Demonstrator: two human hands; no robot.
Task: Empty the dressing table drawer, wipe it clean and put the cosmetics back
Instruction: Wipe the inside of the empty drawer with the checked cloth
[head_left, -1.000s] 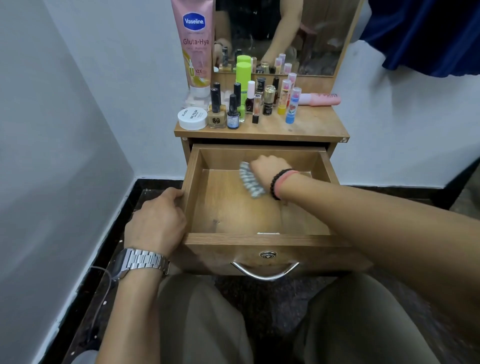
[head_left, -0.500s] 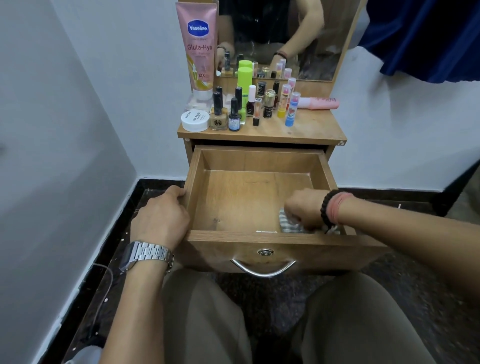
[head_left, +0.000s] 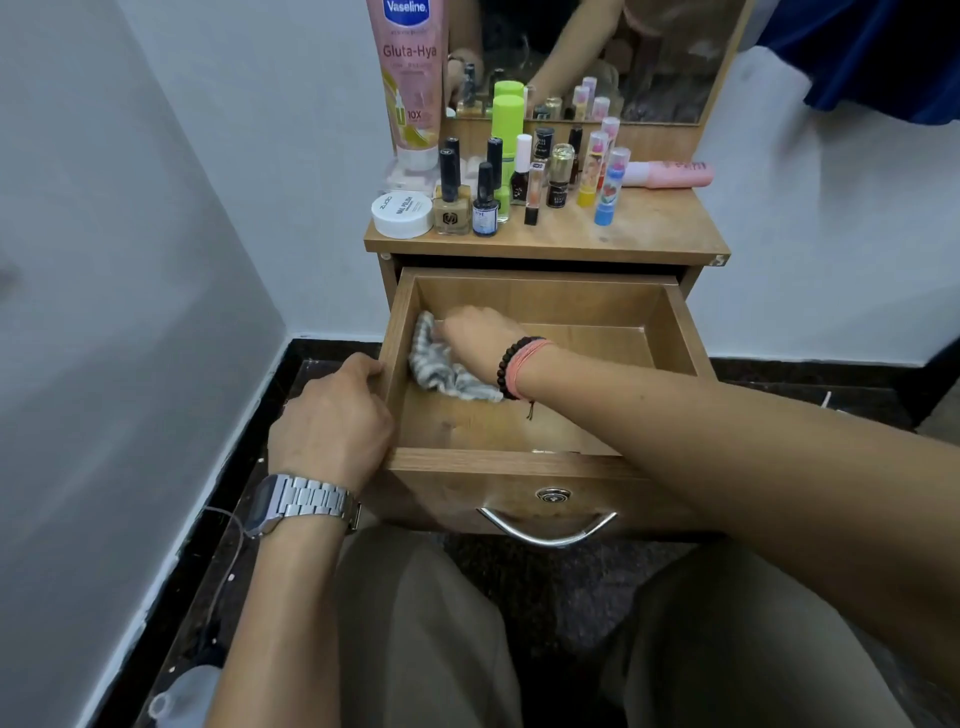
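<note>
The drawer (head_left: 540, 462) stands pulled out, bare wood inside. The right hand (head_left: 480, 335) presses a grey striped cloth (head_left: 441, 366) against the drawer's far left corner, fingers curled over it. The left hand (head_left: 332, 421) grips the drawer's left wall near the front, a metal watch (head_left: 301, 501) on its wrist. On the surface (head_left: 649, 231) above stand nail polish bottles (head_left: 485, 200), a white jar (head_left: 402, 213) and a pink Vaseline tube (head_left: 410, 78).

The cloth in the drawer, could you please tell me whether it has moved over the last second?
Yes. The cloth now lies against the drawer's left wall, under the right hand; half a second ago it was at the front right corner.
</note>
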